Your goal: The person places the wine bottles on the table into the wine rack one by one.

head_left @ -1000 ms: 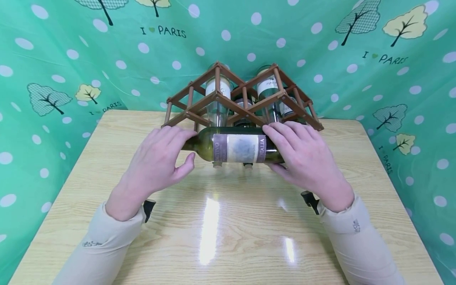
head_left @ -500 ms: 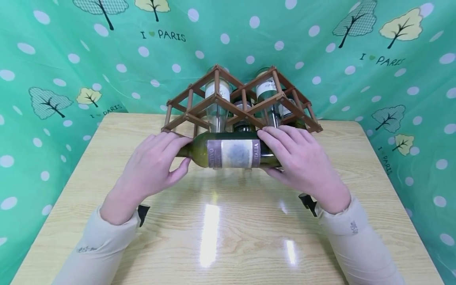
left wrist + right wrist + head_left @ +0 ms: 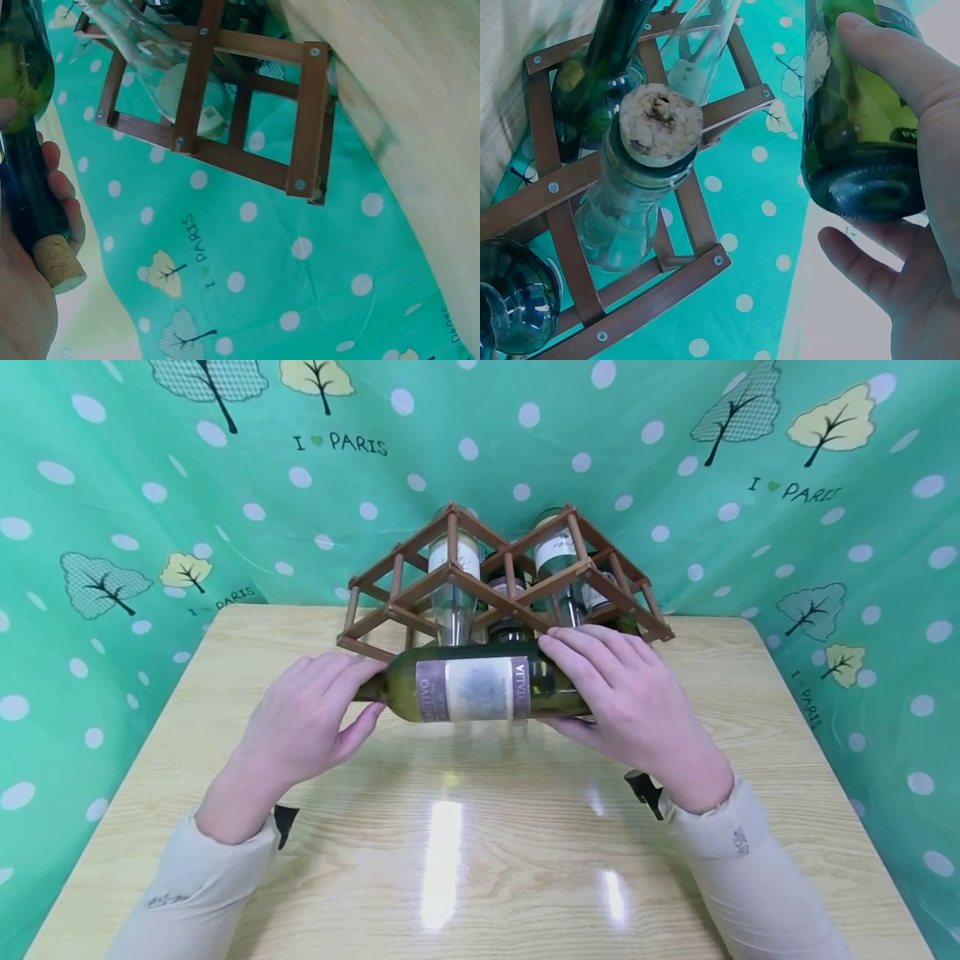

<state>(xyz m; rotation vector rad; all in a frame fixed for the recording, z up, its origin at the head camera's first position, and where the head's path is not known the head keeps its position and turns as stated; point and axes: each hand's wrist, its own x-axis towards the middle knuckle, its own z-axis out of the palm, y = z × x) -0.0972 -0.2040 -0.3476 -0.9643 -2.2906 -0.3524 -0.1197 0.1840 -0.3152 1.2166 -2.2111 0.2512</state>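
A green wine bottle [image 3: 480,687] lies sideways between both hands, in front of the rack, with its purple and white label facing up. The left hand [image 3: 300,718] grips its neck; in the left wrist view the fingers curl round the neck and a cork [image 3: 58,264] sticks out past them. Around the base end, the right hand [image 3: 630,702] holds the bottle from above, thumb underneath. The right wrist view shows the bottle's base [image 3: 866,184] between thumb and fingers. Behind it stands a brown wooden wine rack [image 3: 517,602] holding several bottles, neck ends toward the person.
A clear corked bottle [image 3: 622,217] and dark green bottles [image 3: 517,296] rest in the rack's compartments. The rack sits near the back edge of the wooden table [image 3: 525,860]. A green dotted curtain [image 3: 375,543] hangs behind and at both sides.
Both hands have shifted the bottle left and slightly toward the person, the left hand more than the right. The grip is unchanged. The head view has tilted a little.
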